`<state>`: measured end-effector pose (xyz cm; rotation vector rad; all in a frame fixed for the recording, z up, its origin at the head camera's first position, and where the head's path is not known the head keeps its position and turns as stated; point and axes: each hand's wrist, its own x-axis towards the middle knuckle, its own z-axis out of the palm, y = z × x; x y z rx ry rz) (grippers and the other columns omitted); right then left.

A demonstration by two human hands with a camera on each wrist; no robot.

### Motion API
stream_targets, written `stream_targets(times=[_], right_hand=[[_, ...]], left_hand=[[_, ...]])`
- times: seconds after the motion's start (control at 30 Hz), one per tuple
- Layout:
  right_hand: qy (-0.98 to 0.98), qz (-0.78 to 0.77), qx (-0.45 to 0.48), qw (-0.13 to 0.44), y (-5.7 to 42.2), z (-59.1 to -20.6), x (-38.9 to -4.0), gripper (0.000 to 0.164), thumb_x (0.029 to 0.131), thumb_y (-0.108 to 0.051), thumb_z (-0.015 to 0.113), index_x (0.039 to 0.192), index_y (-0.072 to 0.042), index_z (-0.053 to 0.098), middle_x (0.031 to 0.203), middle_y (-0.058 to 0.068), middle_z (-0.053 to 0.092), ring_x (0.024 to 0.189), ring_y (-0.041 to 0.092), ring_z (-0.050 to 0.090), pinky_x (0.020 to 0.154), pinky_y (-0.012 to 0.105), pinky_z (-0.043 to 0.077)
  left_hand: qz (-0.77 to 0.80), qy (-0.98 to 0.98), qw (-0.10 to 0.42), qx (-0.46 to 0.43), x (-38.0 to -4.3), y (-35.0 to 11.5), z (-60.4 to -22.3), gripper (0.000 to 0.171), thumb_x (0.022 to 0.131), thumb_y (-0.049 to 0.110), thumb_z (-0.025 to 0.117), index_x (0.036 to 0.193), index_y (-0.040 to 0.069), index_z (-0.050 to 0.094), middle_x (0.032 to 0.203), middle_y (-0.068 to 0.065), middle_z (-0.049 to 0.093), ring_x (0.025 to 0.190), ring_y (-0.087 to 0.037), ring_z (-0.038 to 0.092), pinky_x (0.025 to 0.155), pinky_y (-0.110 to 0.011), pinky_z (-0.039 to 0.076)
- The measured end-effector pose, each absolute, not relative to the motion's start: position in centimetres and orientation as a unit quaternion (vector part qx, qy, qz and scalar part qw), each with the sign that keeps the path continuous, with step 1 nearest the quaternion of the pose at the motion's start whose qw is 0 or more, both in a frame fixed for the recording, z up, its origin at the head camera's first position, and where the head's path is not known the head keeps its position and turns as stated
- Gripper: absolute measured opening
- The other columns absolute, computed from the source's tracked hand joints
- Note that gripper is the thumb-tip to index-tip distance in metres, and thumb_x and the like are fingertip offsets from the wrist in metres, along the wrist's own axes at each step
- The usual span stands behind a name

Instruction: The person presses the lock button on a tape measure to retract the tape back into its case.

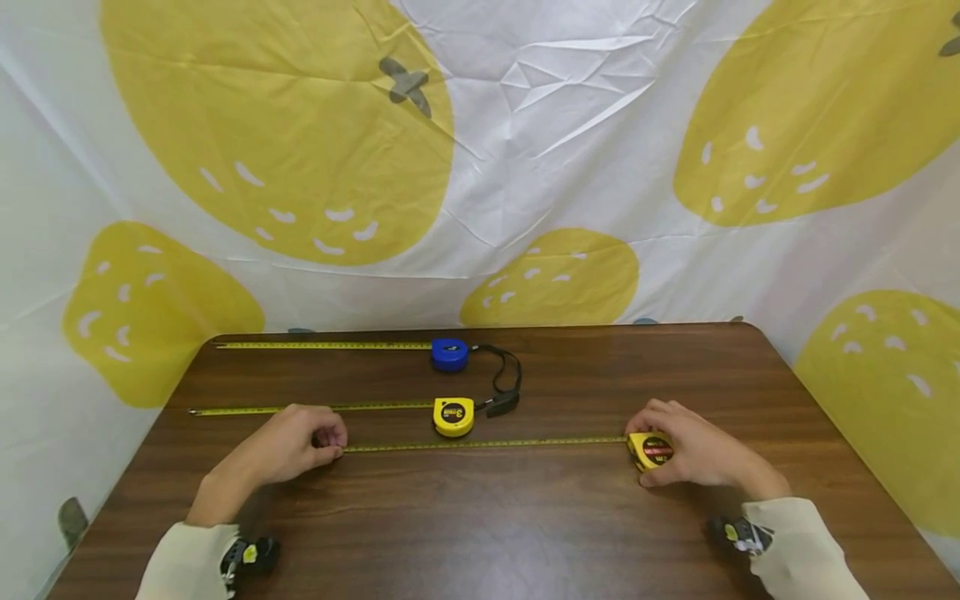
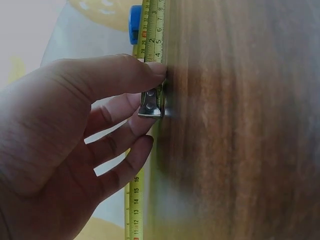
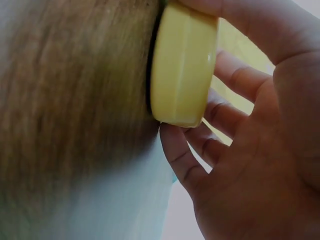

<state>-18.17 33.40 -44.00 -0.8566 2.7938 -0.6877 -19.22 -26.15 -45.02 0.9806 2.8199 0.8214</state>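
Note:
A yellow tape measure with a black and red label is gripped by my right hand on the right side of the table. Its yellow blade stretches left across the wood to my left hand. There, thumb and fingers pinch the blade near its end, and the metal end hook shows just past the thumb in the left wrist view. In the right wrist view, fingers curl around the smooth yellow case, whose label is hidden there.
Behind the held blade lies a second yellow tape measure, its blade drawn out leftward. Farther back sits a blue tape measure, also with its blade out. Dark wrist straps lie beside them. A lemon-print cloth hangs behind the table.

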Motion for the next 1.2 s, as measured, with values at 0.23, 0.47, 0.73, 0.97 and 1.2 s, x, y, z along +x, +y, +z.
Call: stream_targets(times=[0.23, 0.47, 0.73, 0.97, 1.2], right_hand=[[0.926, -0.235, -0.291, 0.046, 33.7, -43.9, -17.9, 0.048, 0.080, -0.031, 0.097, 0.122, -0.024, 0.074, 0.112, -0.014, 0.061, 0.101, 0.012, 0.053, 0.083, 0.035, 0.046], [0.902, -0.292, -0.320, 0.011, 33.8, -43.2, -18.2, 0.042, 0.085, -0.017, 0.093, 0.122, -0.020, 0.075, 0.111, -0.013, 0.061, 0.095, 0.008, 0.056, 0.078, 0.029, 0.050], [0.887, -0.308, -0.341, -0.042, 33.7, -42.1, -18.8, 0.044, 0.084, -0.004, 0.090, 0.123, -0.016, 0.076, 0.111, -0.011, 0.063, 0.092, 0.007, 0.058, 0.077, 0.026, 0.051], [0.889, -0.316, -0.326, -0.065, 33.7, -41.4, -19.2, 0.045, 0.082, 0.000, 0.088, 0.123, -0.015, 0.077, 0.113, -0.010, 0.064, 0.093, 0.009, 0.060, 0.078, 0.024, 0.052], [0.890, -0.318, -0.317, -0.083, 33.6, -41.1, -19.6, 0.049, 0.081, 0.002, 0.088, 0.125, -0.016, 0.077, 0.115, -0.008, 0.065, 0.097, 0.010, 0.060, 0.082, 0.023, 0.050]], left_hand=[[0.261, 0.908, -0.007, 0.326, -19.3, -26.6, -44.8, 0.021, 0.092, 0.004, 0.088, 0.091, 0.020, 0.076, 0.088, 0.019, 0.066, 0.081, -0.001, 0.062, 0.071, -0.031, 0.057], [0.269, 0.909, -0.049, 0.314, -19.3, -27.1, -43.5, 0.022, 0.092, 0.001, 0.087, 0.092, 0.021, 0.076, 0.090, 0.019, 0.065, 0.083, -0.003, 0.063, 0.073, -0.035, 0.058], [0.276, 0.902, -0.099, 0.315, -19.7, -27.2, -42.4, 0.023, 0.091, 0.003, 0.088, 0.092, 0.022, 0.075, 0.089, 0.020, 0.066, 0.084, -0.004, 0.065, 0.073, -0.037, 0.058], [0.283, 0.906, -0.095, 0.301, -20.1, -27.4, -41.7, 0.018, 0.092, 0.006, 0.087, 0.094, 0.020, 0.076, 0.091, 0.018, 0.068, 0.086, -0.005, 0.065, 0.074, -0.037, 0.059], [0.287, 0.892, -0.128, 0.324, -20.2, -27.4, -41.1, 0.025, 0.091, 0.000, 0.087, 0.093, 0.022, 0.075, 0.092, 0.018, 0.069, 0.085, -0.006, 0.066, 0.073, -0.036, 0.059]])
